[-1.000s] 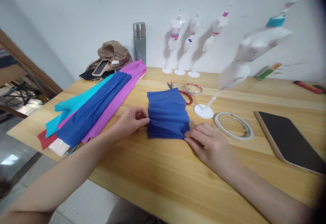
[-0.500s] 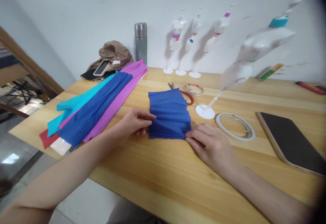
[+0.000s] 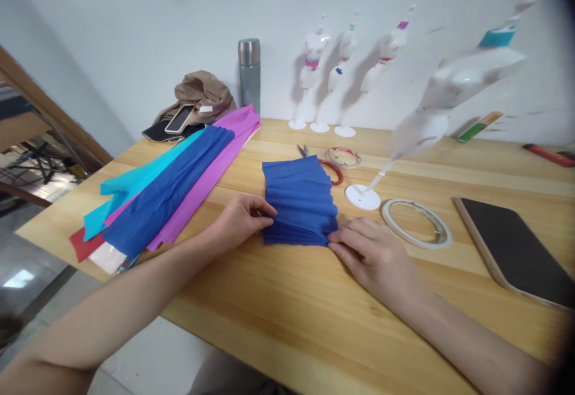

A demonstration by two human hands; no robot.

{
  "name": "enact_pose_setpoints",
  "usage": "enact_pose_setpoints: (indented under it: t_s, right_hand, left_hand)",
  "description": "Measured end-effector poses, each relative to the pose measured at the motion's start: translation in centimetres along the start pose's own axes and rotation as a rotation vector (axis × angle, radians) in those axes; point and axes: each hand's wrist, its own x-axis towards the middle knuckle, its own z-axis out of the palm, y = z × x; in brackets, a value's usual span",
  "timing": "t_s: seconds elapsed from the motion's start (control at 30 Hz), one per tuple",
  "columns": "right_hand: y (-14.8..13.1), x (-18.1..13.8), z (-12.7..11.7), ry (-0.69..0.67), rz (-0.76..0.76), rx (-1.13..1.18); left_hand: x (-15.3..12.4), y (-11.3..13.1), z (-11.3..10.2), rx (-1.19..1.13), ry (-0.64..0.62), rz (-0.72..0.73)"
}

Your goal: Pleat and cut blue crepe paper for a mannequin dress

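A dark blue sheet of tissue paper [image 3: 299, 200], folded into pleats, lies on the wooden table [image 3: 287, 299] in front of me. My left hand [image 3: 242, 220] pinches its near left edge, fingers closed on the folds. On the opposite side my right hand [image 3: 375, 257] pinches the near right corner with fingertips pressed together. Both forearms rest low over the table.
Long strips of cyan, blue, purple and red paper [image 3: 166, 185] lie at the left. Red scissors [image 3: 327, 164], a tape ring [image 3: 344, 156], a white ring [image 3: 417, 222], a white figurine on a stand [image 3: 431, 107], a tablet [image 3: 516, 248], a flask [image 3: 249, 74] and three figurines [image 3: 341, 65] stand around.
My left hand has slid slightly right and closer along the pleated paper's left edge, closing on the folds. The right hand has stayed at the near right corner.
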Motion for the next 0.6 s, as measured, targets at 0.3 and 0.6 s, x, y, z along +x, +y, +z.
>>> enact_pose_setpoints:
  t_s: [0.3,0.6]
  right_hand:
    - [0.1,0.0,0.1,0.006,-0.008,-0.019]
    - [0.0,0.1,0.1,-0.004,-0.016,-0.033]
  left_hand:
    - [-1.0,0.9,-0.8,0.477,0.082,0.35]
    - [-1.8,0.6,1.3,0.836,0.039,0.897]
